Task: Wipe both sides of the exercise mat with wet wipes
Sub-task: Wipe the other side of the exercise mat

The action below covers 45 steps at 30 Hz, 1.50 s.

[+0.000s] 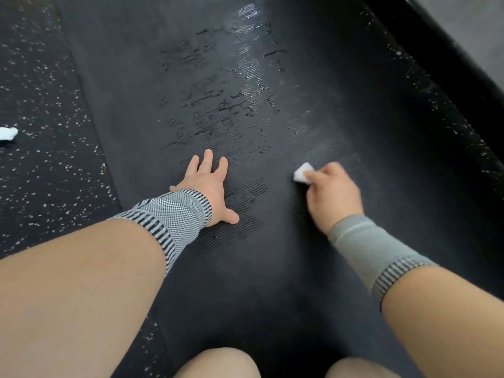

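Floor (41,110) is that dark rubber gym stuff, black with loads of little white flecks scattered through it; shows on the left and again in a strip along the right side; top right corner has a lighter grey surface (463,20) behind a black edge (425,42), can't tell if it's wall or more floor; light comes in from up ahead, pretty soft; a crumpled white scrap (8,133) lies at the far left.

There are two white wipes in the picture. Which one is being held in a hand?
The wet wipe pinched by the right hand on the exercise mat. The other, a crumpled wipe, lies untouched on the speckled floor.
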Each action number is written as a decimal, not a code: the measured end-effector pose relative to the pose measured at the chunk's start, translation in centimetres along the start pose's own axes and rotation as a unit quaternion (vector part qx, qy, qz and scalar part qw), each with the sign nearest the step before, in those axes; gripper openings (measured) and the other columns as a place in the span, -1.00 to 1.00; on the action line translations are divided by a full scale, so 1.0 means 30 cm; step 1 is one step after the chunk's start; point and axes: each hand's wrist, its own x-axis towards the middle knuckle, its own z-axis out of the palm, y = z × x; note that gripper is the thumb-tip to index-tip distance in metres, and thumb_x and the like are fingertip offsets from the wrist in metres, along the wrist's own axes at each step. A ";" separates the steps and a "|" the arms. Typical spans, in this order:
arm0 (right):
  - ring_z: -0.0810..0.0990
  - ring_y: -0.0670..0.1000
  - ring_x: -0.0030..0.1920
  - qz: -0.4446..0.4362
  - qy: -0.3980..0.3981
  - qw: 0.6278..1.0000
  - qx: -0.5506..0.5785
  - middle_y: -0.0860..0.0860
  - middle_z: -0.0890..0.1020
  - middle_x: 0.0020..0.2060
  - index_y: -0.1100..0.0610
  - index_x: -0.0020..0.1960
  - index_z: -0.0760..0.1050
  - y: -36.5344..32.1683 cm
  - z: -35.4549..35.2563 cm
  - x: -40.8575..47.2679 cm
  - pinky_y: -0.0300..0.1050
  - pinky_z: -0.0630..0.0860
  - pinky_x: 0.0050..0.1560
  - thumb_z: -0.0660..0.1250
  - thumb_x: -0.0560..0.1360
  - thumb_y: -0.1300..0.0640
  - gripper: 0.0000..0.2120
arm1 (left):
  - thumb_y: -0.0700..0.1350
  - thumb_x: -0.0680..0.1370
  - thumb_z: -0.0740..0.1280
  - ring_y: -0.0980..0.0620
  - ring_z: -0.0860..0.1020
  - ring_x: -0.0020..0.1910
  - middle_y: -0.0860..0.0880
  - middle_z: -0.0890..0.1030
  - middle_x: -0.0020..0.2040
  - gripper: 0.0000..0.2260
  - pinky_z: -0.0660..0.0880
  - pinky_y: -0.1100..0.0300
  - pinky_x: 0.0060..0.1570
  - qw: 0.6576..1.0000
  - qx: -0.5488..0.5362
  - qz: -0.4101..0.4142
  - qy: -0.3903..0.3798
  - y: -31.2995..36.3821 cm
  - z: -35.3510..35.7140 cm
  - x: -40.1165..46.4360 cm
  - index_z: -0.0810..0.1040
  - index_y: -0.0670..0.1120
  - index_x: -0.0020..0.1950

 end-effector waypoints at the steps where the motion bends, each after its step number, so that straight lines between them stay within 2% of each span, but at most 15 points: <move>1: 0.53 0.22 -0.08 0.065 0.004 0.998 -0.007 0.15 0.51 -0.02 0.14 0.11 0.60 0.026 -0.008 0.023 -0.05 0.45 -0.06 0.27 0.47 0.25 -0.75 | 0.25 0.39 0.49 -0.09 -0.28 0.56 -0.01 -0.39 0.56 0.12 0.21 -0.25 0.44 1.000 -0.003 0.003 0.002 -0.005 0.004 0.002 -0.32 0.06 0.58; 3: 0.51 0.21 -0.04 0.102 -0.005 0.995 -0.018 0.14 0.49 0.03 0.16 0.13 0.58 0.010 0.000 0.031 -0.06 0.41 -0.03 0.23 0.49 0.22 -0.74 | 0.25 0.38 0.49 -0.08 -0.29 0.56 0.00 -0.39 0.56 0.12 0.21 -0.25 0.45 1.000 -0.011 0.008 0.006 -0.011 0.009 0.003 -0.32 0.07 0.58; 6: 0.52 0.21 -0.14 -0.016 -0.024 1.000 0.004 0.16 0.49 -0.08 0.20 0.03 0.58 -0.122 0.054 -0.024 -0.10 0.41 -0.16 0.28 0.40 0.28 -0.78 | 0.25 0.38 0.49 -0.06 -0.29 0.56 0.01 -0.39 0.56 0.12 0.22 -0.25 0.44 1.000 -0.020 0.013 0.011 -0.014 0.015 0.000 -0.31 0.07 0.58; 10: 0.46 0.18 -0.04 -0.160 -0.123 0.979 -0.017 0.13 0.45 0.00 0.16 0.14 0.53 -0.175 0.073 -0.024 -0.02 0.45 -0.08 0.22 0.47 0.27 -0.72 | 0.26 0.36 0.50 -0.05 -0.29 0.56 0.03 -0.38 0.56 0.14 0.24 -0.26 0.42 0.999 -0.025 0.018 0.023 -0.019 0.025 0.000 -0.31 0.08 0.58; 12: 0.49 0.20 -0.04 -0.119 -0.073 0.990 -0.023 0.13 0.46 0.01 0.09 0.15 0.57 -0.109 0.040 0.036 -0.06 0.41 -0.07 0.22 0.46 0.26 -0.69 | 0.26 0.37 0.49 -0.04 -0.29 0.56 0.04 -0.39 0.56 0.13 0.24 -0.28 0.42 0.999 -0.027 0.019 0.021 -0.021 0.024 -0.001 -0.31 0.08 0.58; 15: 0.48 0.20 0.04 0.084 -0.022 0.996 -0.025 0.12 0.45 0.07 0.09 0.20 0.55 -0.001 -0.012 0.115 -0.09 0.37 0.05 0.20 0.50 0.22 -0.69 | 0.25 0.39 0.49 -0.05 -0.30 0.56 0.03 -0.39 0.56 0.11 0.23 -0.31 0.41 0.999 -0.031 0.019 0.015 -0.020 0.020 -0.006 -0.30 0.08 0.58; 17: 0.48 0.20 0.06 0.125 -0.027 0.991 -0.040 0.12 0.44 0.11 0.10 0.23 0.53 -0.019 -0.008 0.114 -0.07 0.39 0.10 0.19 0.51 0.21 -0.67 | 0.25 0.39 0.49 -0.05 -0.30 0.56 0.03 -0.39 0.56 0.11 0.21 -0.33 0.41 0.999 -0.032 0.018 0.012 -0.018 0.020 -0.007 -0.30 0.08 0.58; 24: 0.44 0.15 0.03 -0.181 -0.141 0.972 -0.044 0.07 0.41 0.05 0.08 0.20 0.50 -0.198 0.082 0.065 -0.09 0.39 -0.05 0.23 0.47 0.23 -0.69 | 0.26 0.37 0.49 -0.04 -0.30 0.56 0.04 -0.39 0.56 0.11 0.25 -0.31 0.39 0.999 -0.038 0.023 0.023 -0.019 0.022 -0.009 -0.28 0.08 0.58; 26: 0.47 0.17 0.02 -0.107 -0.087 0.990 -0.040 0.08 0.43 0.05 0.00 0.20 0.54 -0.126 0.052 0.129 -0.10 0.40 0.03 0.23 0.47 0.21 -0.66 | 0.25 0.38 0.48 -0.04 -0.30 0.56 0.04 -0.39 0.56 0.10 0.23 -0.32 0.40 0.999 -0.036 0.024 0.019 -0.017 0.020 -0.009 -0.29 0.08 0.58; 29: 0.48 0.18 0.08 0.109 -0.028 0.993 -0.047 0.11 0.42 0.13 0.07 0.25 0.52 -0.034 -0.011 0.215 -0.08 0.40 0.11 0.20 0.50 0.22 -0.65 | 0.24 0.39 0.49 -0.05 -0.30 0.56 0.04 -0.40 0.56 0.10 0.19 -0.34 0.41 0.999 -0.041 0.022 0.008 -0.018 0.015 -0.007 -0.29 0.09 0.58; 31: 0.47 0.20 0.12 0.137 -0.038 0.989 -0.047 0.12 0.41 0.17 0.03 0.29 0.49 -0.068 -0.015 0.221 -0.08 0.38 0.16 0.19 0.49 0.25 -0.61 | 0.24 0.38 0.49 -0.05 -0.31 0.56 0.05 -0.40 0.55 0.11 0.18 -0.34 0.41 0.999 -0.045 0.022 0.007 -0.021 0.017 -0.006 -0.29 0.09 0.58; 36: 0.45 0.13 0.08 -0.126 -0.125 0.983 -0.042 0.07 0.41 0.09 0.04 0.23 0.49 -0.248 0.080 0.147 -0.13 0.37 0.01 0.22 0.48 0.22 -0.66 | 0.26 0.38 0.49 -0.04 -0.31 0.56 0.05 -0.39 0.56 0.11 0.20 -0.34 0.40 0.998 -0.049 0.029 0.023 -0.027 0.026 -0.012 -0.28 0.08 0.59; 38: 0.45 0.12 0.07 -0.156 -0.124 0.979 -0.051 0.07 0.41 0.09 0.05 0.22 0.51 -0.222 0.079 0.170 -0.13 0.37 0.01 0.22 0.48 0.22 -0.67 | 0.26 0.37 0.49 -0.04 -0.31 0.56 0.05 -0.39 0.56 0.11 0.21 -0.35 0.40 0.998 -0.049 0.030 0.024 -0.028 0.028 -0.012 -0.28 0.08 0.59; 41: 0.48 0.16 0.08 -0.016 -0.047 0.998 -0.031 0.10 0.43 0.12 -0.05 0.23 0.53 -0.107 0.031 0.242 -0.11 0.39 0.13 0.22 0.48 0.23 -0.62 | 0.26 0.37 0.49 -0.04 -0.31 0.56 0.05 -0.40 0.55 0.11 0.20 -0.34 0.40 0.998 -0.049 0.027 0.018 -0.030 0.024 -0.009 -0.29 0.10 0.58; 45: 0.49 0.21 0.13 0.181 -0.012 0.982 -0.049 0.15 0.41 0.18 0.11 0.26 0.50 -0.050 -0.014 0.296 -0.03 0.41 0.17 0.26 0.47 0.22 -0.64 | 0.24 0.38 0.49 -0.05 -0.32 0.56 0.05 -0.40 0.55 0.10 0.17 -0.35 0.41 0.998 -0.055 0.028 0.010 -0.025 0.019 -0.010 -0.29 0.09 0.58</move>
